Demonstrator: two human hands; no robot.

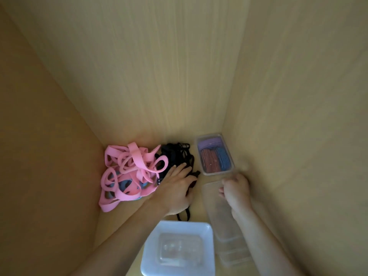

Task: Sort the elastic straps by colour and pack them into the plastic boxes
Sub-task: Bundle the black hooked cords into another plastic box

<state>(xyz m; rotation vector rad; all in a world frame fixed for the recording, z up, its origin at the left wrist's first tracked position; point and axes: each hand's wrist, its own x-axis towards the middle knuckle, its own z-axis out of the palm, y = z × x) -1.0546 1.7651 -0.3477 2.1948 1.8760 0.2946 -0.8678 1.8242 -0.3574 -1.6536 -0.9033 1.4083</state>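
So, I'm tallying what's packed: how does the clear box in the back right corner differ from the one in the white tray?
The corner box holds purple, red and blue straps; the tray box shows no straps inside. The corner box stands on the wooden floor by the right wall; the tray box sits inside the white tray. Both are clear, rectangular plastic.

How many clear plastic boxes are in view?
3 at least: strap-filled box in the back right corner, blurred box under the right hand, small box inside the white plastic tray. More may be stacked by the forearm.
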